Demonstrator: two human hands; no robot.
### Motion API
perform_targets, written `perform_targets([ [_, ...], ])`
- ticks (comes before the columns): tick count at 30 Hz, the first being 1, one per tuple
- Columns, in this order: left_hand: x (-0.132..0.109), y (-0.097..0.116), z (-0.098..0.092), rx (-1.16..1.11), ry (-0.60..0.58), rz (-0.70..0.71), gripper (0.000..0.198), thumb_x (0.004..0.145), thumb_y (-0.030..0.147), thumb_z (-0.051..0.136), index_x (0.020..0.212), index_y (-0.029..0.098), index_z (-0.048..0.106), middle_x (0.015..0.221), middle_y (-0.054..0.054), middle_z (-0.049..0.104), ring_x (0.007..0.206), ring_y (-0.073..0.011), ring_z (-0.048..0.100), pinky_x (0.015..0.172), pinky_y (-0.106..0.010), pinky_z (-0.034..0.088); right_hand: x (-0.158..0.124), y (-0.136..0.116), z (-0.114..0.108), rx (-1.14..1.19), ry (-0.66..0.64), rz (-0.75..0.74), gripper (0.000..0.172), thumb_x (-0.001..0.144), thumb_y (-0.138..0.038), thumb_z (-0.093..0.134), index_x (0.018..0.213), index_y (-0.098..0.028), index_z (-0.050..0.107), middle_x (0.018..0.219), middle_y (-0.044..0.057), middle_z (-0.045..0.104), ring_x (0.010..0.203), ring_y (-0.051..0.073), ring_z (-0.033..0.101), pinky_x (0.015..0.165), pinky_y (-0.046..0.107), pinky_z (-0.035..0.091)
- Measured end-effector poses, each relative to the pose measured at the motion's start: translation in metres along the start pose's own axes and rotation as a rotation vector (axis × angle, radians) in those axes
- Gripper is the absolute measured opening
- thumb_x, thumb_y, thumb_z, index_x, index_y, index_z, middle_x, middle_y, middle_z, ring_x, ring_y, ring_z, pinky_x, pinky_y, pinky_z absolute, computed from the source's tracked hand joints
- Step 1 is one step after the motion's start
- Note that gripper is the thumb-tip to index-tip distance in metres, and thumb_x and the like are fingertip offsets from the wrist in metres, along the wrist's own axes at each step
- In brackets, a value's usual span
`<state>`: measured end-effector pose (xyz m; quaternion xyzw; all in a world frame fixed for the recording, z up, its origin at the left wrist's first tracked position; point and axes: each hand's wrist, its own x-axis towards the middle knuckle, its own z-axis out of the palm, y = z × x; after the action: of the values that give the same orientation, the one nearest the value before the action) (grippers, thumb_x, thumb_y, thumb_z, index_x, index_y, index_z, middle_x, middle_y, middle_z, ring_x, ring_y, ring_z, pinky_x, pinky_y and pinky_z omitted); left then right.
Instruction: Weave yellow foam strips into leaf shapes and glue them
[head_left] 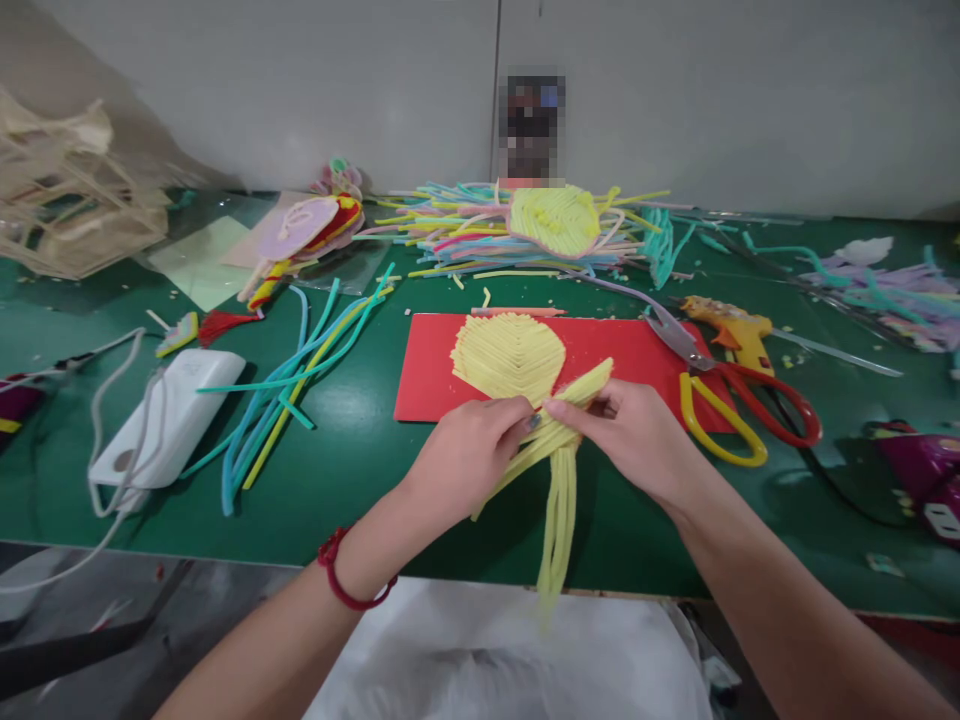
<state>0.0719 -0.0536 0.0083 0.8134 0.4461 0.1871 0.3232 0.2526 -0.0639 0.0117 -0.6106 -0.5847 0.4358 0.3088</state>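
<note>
My left hand (466, 455) and my right hand (637, 432) meet over the front of the red sheet (421, 372), both closed on a bunch of yellow pipe cleaners (561, 490). Some stems lie slantwise across the bunch; others hang down towards the table's front edge. The spot where the fingertips press is partly hidden. Just behind my hands, a leaf-shaped panel of yellow pipe cleaners (510, 352) rests on the red sheet. Scissors (705, 362) with red and yellow handles lie with their blades apart, right of my right hand.
A yellow glue gun (739, 330) lies behind the scissors. Loose blue, green and yellow pipe cleaners (281, 400) are on the left, beside a white power bank (176, 415) with a cable. A multicoloured pile of pipe cleaners (450, 235) and a yellow oval piece (555, 220) sit at the back.
</note>
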Motion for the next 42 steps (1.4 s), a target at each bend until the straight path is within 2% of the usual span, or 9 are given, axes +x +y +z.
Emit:
perform_targets([
  [4,0.001,0.000,-0.001,0.007,-0.024,0.030,0.025,0.090,0.015,0.043,0.066,0.018,0.047,0.056,0.005,0.042,0.052,-0.0090,0.038,0.050,-0.022,0.026,0.004,-0.004,-0.007,-0.095,-0.048,-0.046,0.028,0.075,-0.045,0.067,0.073,-0.018,0.068,0.071,0.002,0.070,0.069,0.020,0.064,0.054,0.025,0.045],
  [10,-0.001,-0.003,0.002,0.022,-0.044,0.076,0.023,0.092,0.017,0.042,0.072,0.017,0.054,0.060,0.003,0.051,0.054,-0.0094,0.044,0.051,-0.021,0.030,0.010,-0.012,-0.014,-0.259,-0.155,-0.076,0.023,0.079,-0.042,0.062,0.077,-0.020,0.068,0.074,0.001,0.070,0.069,0.018,0.063,0.056,0.025,0.045],
  [16,-0.001,-0.007,0.002,0.022,-0.100,0.074,0.021,0.091,0.016,0.044,0.076,0.017,0.059,0.064,0.003,0.057,0.055,-0.0091,0.046,0.051,-0.021,0.031,0.016,-0.015,-0.018,-0.442,-0.219,-0.067,0.031,0.079,-0.048,0.060,0.075,-0.018,0.066,0.069,0.001,0.065,0.063,0.016,0.059,0.053,0.026,0.042],
  [20,-0.002,-0.008,-0.001,-0.065,-0.116,0.019,0.016,0.092,0.020,0.047,0.086,0.017,0.061,0.072,0.001,0.062,0.062,-0.0104,0.054,0.054,-0.021,0.036,0.017,-0.013,-0.019,-0.380,-0.230,-0.058,0.030,0.079,-0.048,0.061,0.080,-0.019,0.068,0.072,0.001,0.069,0.067,0.018,0.062,0.055,0.027,0.045],
  [24,-0.003,-0.008,-0.003,-0.088,-0.089,-0.021,0.010,0.090,0.022,0.052,0.095,0.018,0.059,0.082,-0.001,0.067,0.071,-0.0133,0.059,0.058,-0.022,0.040,0.016,-0.011,-0.017,-0.193,-0.190,-0.072,0.028,0.078,-0.045,0.064,0.089,-0.021,0.071,0.086,0.003,0.073,0.081,0.023,0.068,0.065,0.030,0.051],
  [29,-0.002,-0.008,-0.005,-0.080,-0.024,0.004,0.018,0.093,0.023,0.043,0.084,0.019,0.058,0.070,0.002,0.060,0.060,-0.0104,0.053,0.055,-0.021,0.037,0.013,-0.008,-0.011,0.044,-0.121,0.009,0.036,0.071,-0.047,0.071,0.095,-0.020,0.072,0.090,0.006,0.074,0.088,0.027,0.068,0.071,0.035,0.055],
  [32,-0.001,-0.008,-0.004,-0.084,0.035,-0.008,0.021,0.092,0.022,0.044,0.075,0.018,0.055,0.062,0.005,0.053,0.055,-0.0091,0.047,0.054,-0.020,0.035,0.011,-0.004,-0.006,0.182,-0.135,0.049,0.042,0.070,-0.047,0.073,0.100,-0.018,0.071,0.098,0.007,0.073,0.096,0.027,0.067,0.080,0.037,0.055],
  [36,0.000,-0.009,-0.004,-0.071,0.003,0.020,0.020,0.092,0.021,0.044,0.077,0.018,0.057,0.066,0.003,0.056,0.060,-0.0098,0.050,0.056,-0.021,0.035,0.009,0.001,-0.004,0.122,-0.170,0.021,0.032,0.074,-0.046,0.069,0.092,-0.019,0.072,0.096,0.005,0.073,0.095,0.027,0.067,0.080,0.036,0.055],
  [42,0.003,-0.007,-0.015,0.075,-0.190,0.093,0.023,0.090,0.015,0.043,0.073,0.017,0.058,0.067,0.002,0.058,0.061,-0.0110,0.051,0.054,-0.023,0.030,0.011,-0.005,-0.008,-0.084,-0.277,-0.036,0.018,0.077,-0.039,0.067,0.080,-0.022,0.072,0.083,0.000,0.074,0.081,0.022,0.069,0.068,0.029,0.054],
])
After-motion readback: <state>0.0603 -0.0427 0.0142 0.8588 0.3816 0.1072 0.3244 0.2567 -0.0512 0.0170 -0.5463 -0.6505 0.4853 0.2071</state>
